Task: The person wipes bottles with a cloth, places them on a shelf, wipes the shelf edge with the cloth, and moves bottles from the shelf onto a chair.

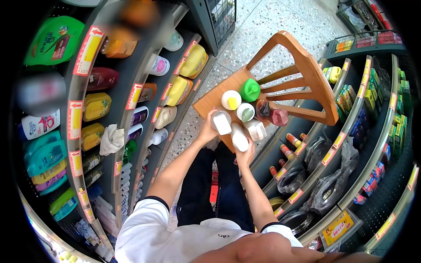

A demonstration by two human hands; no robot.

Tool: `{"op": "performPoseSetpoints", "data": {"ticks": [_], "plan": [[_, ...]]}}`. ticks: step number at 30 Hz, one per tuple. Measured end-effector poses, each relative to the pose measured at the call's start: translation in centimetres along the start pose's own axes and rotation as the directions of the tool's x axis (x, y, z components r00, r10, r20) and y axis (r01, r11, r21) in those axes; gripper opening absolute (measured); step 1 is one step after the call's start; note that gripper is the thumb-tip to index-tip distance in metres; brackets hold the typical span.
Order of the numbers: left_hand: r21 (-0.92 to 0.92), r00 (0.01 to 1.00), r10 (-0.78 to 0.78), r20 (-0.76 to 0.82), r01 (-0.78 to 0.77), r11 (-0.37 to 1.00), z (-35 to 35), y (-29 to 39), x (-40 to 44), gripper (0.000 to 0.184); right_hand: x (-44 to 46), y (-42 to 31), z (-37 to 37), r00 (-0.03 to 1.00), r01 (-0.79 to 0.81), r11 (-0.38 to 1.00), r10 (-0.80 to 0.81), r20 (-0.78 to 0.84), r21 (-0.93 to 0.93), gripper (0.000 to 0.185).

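Observation:
A wooden chair (215, 95) holds several bottles on its seat. My left hand (207, 128) is wrapped round a white-capped bottle (222, 122) at the seat's near left edge. My right hand (245, 153) grips a white bottle (239, 137) beside it, at the near edge. Behind them stand a white bottle with a yellow label (231, 100), a green bottle (250, 90) and a round white-topped bottle (245, 112). A dark brown bottle (263, 109), a reddish bottle (279, 117) and a whitish bottle (255, 130) are on the right.
Curved store shelves (74, 131) with bottles rise on the left, with a grey cloth (112, 140) hanging at one edge. More shelves (342, 136) with boxes and plastic-wrapped coils stand on the right. Speckled floor (263, 22) lies beyond the chair.

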State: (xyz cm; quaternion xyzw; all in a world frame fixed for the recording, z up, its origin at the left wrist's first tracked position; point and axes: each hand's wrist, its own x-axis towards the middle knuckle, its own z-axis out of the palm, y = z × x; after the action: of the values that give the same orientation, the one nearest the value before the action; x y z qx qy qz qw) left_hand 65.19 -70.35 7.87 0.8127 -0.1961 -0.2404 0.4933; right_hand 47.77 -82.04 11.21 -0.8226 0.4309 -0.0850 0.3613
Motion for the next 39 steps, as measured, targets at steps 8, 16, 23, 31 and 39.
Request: {"op": "performPoseSetpoints", "data": {"ticks": [8,16,23,31,39], "plan": [[0.241,0.996,-0.087,-0.016,0.088,0.966,-2.9,3.1,-3.8,0.089,-0.6,-1.2,-2.5,0.984,-0.144,0.987,0.150,0.098,-0.068,0.065],[-0.037,0.899,-0.437,-0.044,0.435,0.900,-8.5,7.5,-14.6,0.062,-3.9,-5.9,-4.0,0.485,-0.874,0.195,0.365,0.795,0.444,0.033],[-0.702,0.892,-0.402,0.208,0.422,0.573,-18.3,17.8,-21.2,0.066,-6.3,-23.8,-7.7,0.560,-0.817,0.087,-0.108,0.821,0.569,0.045],[-0.538,0.982,-0.046,-0.185,-0.062,0.840,-28.5,23.1,-24.1,0.014,-11.4,-36.6,-11.3,0.566,-0.712,0.112,-0.493,0.661,0.693,0.040],[-0.795,0.911,-0.155,-0.383,-0.239,0.558,-34.2,27.8,-26.3,0.015,-15.9,-42.3,-13.7,0.425,-0.357,0.626,-0.552,0.718,0.693,0.059]]}}
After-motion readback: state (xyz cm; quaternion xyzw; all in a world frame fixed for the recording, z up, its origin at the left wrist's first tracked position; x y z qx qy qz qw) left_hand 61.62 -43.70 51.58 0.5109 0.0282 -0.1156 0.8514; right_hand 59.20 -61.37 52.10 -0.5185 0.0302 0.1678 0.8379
